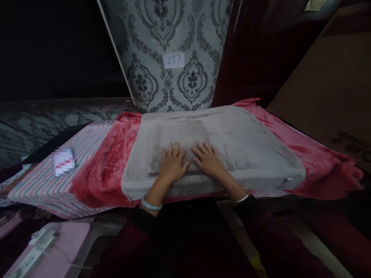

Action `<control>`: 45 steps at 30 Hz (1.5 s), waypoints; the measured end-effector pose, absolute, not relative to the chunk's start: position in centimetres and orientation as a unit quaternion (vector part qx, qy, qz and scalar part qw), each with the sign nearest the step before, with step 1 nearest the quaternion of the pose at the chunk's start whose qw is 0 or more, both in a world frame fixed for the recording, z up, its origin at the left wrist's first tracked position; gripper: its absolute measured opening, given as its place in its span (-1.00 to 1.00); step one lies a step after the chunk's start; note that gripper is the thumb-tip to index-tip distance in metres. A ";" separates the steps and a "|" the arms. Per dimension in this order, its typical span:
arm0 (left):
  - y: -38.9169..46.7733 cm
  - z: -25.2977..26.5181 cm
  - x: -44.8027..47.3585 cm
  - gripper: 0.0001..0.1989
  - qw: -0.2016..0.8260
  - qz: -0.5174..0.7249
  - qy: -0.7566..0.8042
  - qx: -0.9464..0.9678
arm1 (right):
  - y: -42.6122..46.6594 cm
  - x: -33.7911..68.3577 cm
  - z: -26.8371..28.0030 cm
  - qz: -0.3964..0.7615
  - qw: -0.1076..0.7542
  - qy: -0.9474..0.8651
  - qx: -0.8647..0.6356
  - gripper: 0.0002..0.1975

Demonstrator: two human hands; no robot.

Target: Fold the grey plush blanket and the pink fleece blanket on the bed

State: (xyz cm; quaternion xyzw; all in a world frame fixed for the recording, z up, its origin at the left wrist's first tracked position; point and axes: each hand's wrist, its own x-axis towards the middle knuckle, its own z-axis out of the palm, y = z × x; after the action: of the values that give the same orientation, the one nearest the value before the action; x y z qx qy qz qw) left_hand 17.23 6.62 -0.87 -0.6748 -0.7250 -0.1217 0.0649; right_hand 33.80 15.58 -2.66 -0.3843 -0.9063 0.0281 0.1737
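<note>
Rests left hand [173,163] and right hand [209,160] palm-down with grip spread on the gray plush cloth [232,148], laid over the red plush blanket [101,173], seemingly to distribute pressure evenly rather than pinch.

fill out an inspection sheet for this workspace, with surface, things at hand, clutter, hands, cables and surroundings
surface: striped cloth, partly covered by a red blanket
things at hand: grey fabric pad lying on the blanket, darker patches near the hands
clutter: pixelated item on the striped cloth; pink box at lower left
hands: left hand and right hand flat on the pad, fingers spread, holding nothing
cables: apparent white power strip; cords too dim to trace
surroundings: patterned wallpaper, paper reading 277, dark screen
</note>
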 end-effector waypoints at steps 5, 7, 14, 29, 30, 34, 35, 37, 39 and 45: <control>6.8 -3.0 17.0 -0.40 0.022 -0.086 -0.738 -0.669 | 15.7 34.2 -5.5 0.027 0.118 -0.909 -0.400 -0.42; 6.6 -3.2 16.9 -0.40 0.032 -0.096 -0.737 -0.668 | 15.7 34.3 -5.8 0.020 0.129 -0.907 -0.400 -0.42; 5.4 -3.8 17.5 -0.42 0.052 -0.110 -0.747 -0.654 | 15.9 34.3 -5.8 0.012 0.106 -0.913 -0.394 -0.43; 1.3 -4.6 13.6 -0.44 0.102 -0.158 -0.755 -0.628 | 19.9 21.6 -0.6 0.076 0.017 -0.983 -0.169 -0.43; 1.3 -5.2 13.7 -0.44 0.102 -0.158 -0.757 -0.626 | 20.4 20.4 -0.9 0.064 0.013 -0.985 -0.157 -0.43; 1.2 -7.0 13.7 -0.45 0.119 -0.180 -0.753 -0.622 | 23.2 16.9 -2.0 0.022 0.012 -0.993 -0.111 -0.34; 1.2 -7.3 13.7 -0.45 0.124 -0.188 -0.750 -0.622 | 24.0 16.2 -2.1 0.019 0.009 -0.994 -0.107 -0.32; 1.2 -7.9 13.6 -0.44 0.134 -0.204 -0.746 -0.619 | 25.7 14.6 -2.1 0.023 -0.004 -0.993 -0.113 -0.31; 1.2 -8.5 13.6 -0.41 0.143 -0.218 -0.744 -0.615 | 27.3 13.0 -1.9 0.032 -0.014 -0.991 -0.130 -0.31; 1.0 -9.6 13.6 -0.33 0.155 -0.235 -0.740 -0.611 | 31.1 8.8 -2.0 0.066 -0.033 -0.982 -0.174 -0.31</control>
State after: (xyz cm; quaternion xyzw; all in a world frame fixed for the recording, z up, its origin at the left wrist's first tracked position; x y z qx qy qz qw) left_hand 13.63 0.98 -9.61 -0.6108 -0.7401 -0.2349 0.1546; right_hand 8.80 31.10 -2.04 -0.1736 -0.9820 0.0664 -0.0331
